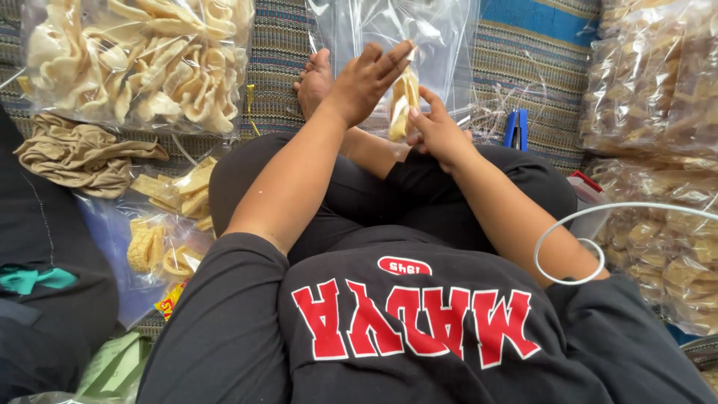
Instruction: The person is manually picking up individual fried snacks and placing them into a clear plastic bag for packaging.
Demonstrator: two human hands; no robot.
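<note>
- Over the crossed legs, nearest the camera, the right hand [440, 133] pinches the lower end of a small clear packet of pale crackers [404, 105], fingers closed on it from the side.
- Just above it, the left hand [366, 78] lies flat against the packet's upper part, fingers stretched out straight and pressing rather than curled round it.
- The packet stands nearly upright between the two hands, in front of a large empty clear plastic bag [441, 37] spread on the striped woven mat [546, 45].
- It looks light; the film is thin and slippery, and the crackers inside seem stiff and brittle, so a gentle hold at the plastic edges would suit better than a squeeze on the middle.
- To the right, a blue stapler [516, 129] lies on the mat.
- Farther left, a big bag of curly crackers [142, 63] rests beyond a crumpled tan cloth [82, 153].
</note>
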